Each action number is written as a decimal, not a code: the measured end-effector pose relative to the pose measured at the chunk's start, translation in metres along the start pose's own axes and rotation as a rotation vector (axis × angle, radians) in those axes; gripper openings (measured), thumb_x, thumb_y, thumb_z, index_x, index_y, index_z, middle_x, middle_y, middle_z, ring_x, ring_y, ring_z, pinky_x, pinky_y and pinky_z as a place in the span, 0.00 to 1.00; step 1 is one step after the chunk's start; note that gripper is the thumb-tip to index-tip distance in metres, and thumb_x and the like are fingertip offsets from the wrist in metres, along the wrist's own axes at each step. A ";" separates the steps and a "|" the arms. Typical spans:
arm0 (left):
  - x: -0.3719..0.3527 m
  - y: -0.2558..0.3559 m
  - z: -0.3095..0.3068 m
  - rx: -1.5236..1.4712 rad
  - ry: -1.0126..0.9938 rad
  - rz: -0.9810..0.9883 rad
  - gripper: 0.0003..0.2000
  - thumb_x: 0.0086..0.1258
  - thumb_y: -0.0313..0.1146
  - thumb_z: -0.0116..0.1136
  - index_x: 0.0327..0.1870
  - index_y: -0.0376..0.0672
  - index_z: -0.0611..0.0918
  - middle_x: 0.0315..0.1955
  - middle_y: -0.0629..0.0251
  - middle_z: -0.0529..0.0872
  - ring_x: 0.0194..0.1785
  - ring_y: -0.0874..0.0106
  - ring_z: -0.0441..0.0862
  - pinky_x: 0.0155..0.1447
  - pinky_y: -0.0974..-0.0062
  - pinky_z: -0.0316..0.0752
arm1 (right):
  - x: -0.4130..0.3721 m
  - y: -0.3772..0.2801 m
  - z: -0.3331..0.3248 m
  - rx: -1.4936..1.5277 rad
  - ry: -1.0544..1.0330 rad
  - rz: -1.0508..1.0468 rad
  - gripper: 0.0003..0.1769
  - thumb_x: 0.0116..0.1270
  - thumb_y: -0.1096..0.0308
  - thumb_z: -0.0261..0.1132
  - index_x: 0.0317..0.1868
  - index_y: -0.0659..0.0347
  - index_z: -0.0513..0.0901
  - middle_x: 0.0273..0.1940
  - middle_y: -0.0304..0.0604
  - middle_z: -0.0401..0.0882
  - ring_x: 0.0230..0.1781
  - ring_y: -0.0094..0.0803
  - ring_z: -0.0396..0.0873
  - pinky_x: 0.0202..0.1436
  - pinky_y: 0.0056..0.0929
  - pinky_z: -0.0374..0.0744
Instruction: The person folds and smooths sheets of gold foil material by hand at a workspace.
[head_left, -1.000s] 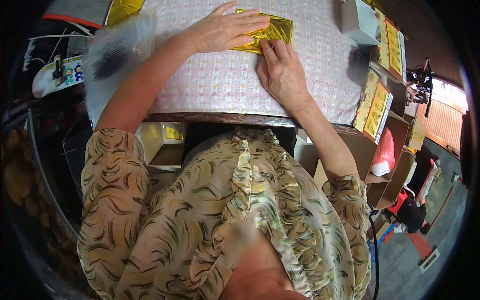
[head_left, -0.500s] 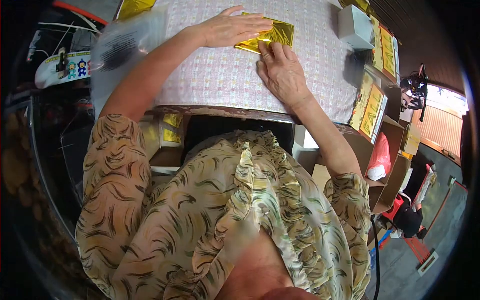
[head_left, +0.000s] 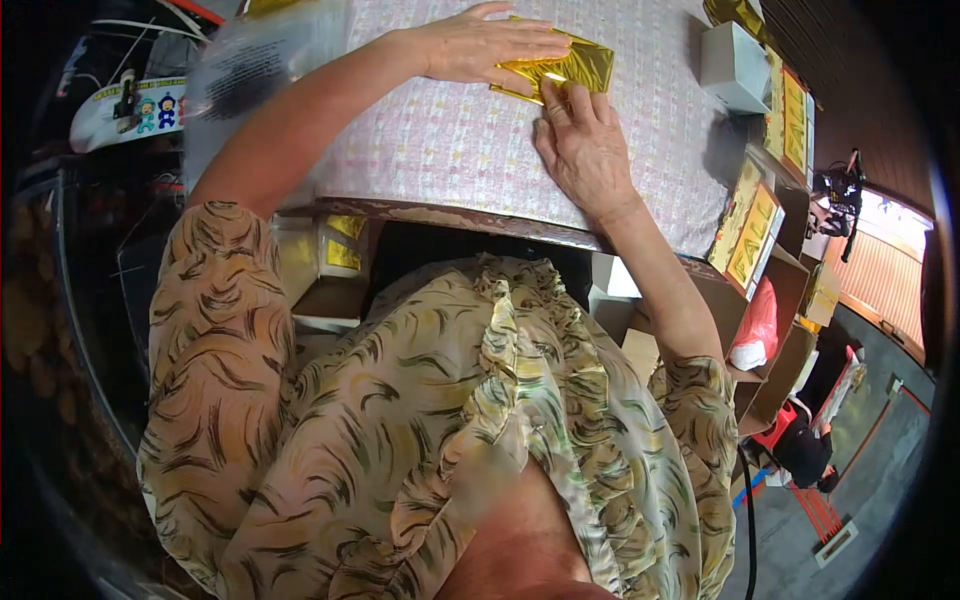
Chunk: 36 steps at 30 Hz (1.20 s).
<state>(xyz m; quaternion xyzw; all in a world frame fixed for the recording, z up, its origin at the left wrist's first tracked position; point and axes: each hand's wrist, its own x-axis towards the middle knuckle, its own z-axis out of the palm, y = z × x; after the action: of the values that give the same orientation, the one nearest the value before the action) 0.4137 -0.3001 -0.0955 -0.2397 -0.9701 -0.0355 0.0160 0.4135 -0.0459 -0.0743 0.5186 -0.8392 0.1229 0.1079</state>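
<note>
A shiny gold foil piece [head_left: 590, 68] lies flat on the cloth-covered table at the far side. Across its left part rests my left hand [head_left: 490, 48], palm down with the fingers stretched out. My right hand [head_left: 588, 150] is at the near edge of the foil, its fingers bent and their tips touching it. The right thumb is held apart from those fingers, clear of the foil. Under my left hand, part of the foil is hidden.
Clear plastic bags [head_left: 250, 85] lie at the table's left. A white box [head_left: 737, 68] and printed yellow boxes [head_left: 755, 235] stand along the right edge. A red plastic bag [head_left: 757, 325] sits below them. Another person [head_left: 800, 450] is farther off at right.
The view has shifted a little, so table, foil and hands appear slightly farther right. Both hands stay on the foil in nearly the same pose.
</note>
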 end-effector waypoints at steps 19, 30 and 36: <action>0.005 -0.003 -0.017 -0.294 -0.008 0.004 0.38 0.73 0.57 0.61 0.83 0.66 0.62 0.82 0.75 0.63 0.86 0.69 0.54 0.88 0.49 0.42 | 0.002 0.003 -0.005 0.017 0.012 -0.026 0.27 0.69 0.62 0.67 0.64 0.68 0.81 0.50 0.50 0.75 0.51 0.45 0.75 0.57 0.42 0.78; -0.024 0.051 -0.046 0.250 0.212 0.159 0.06 0.63 0.34 0.69 0.39 0.46 0.91 0.65 0.68 0.85 0.80 0.71 0.67 0.85 0.38 0.50 | 0.006 0.005 -0.004 -0.017 0.076 -0.022 0.25 0.68 0.59 0.67 0.61 0.65 0.84 0.47 0.49 0.77 0.49 0.43 0.78 0.54 0.40 0.77; -0.019 0.052 -0.066 -0.028 0.284 0.114 0.04 0.67 0.28 0.65 0.36 0.37 0.87 0.70 0.67 0.81 0.81 0.69 0.66 0.85 0.41 0.51 | 0.018 0.012 -0.002 -0.050 0.154 -0.021 0.19 0.65 0.63 0.70 0.54 0.61 0.88 0.39 0.45 0.81 0.44 0.42 0.81 0.51 0.39 0.78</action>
<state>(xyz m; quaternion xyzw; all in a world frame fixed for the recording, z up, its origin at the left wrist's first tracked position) 0.4559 -0.2677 -0.0273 -0.2872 -0.9423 -0.0816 0.1515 0.3948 -0.0548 -0.0679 0.5133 -0.8259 0.1404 0.1864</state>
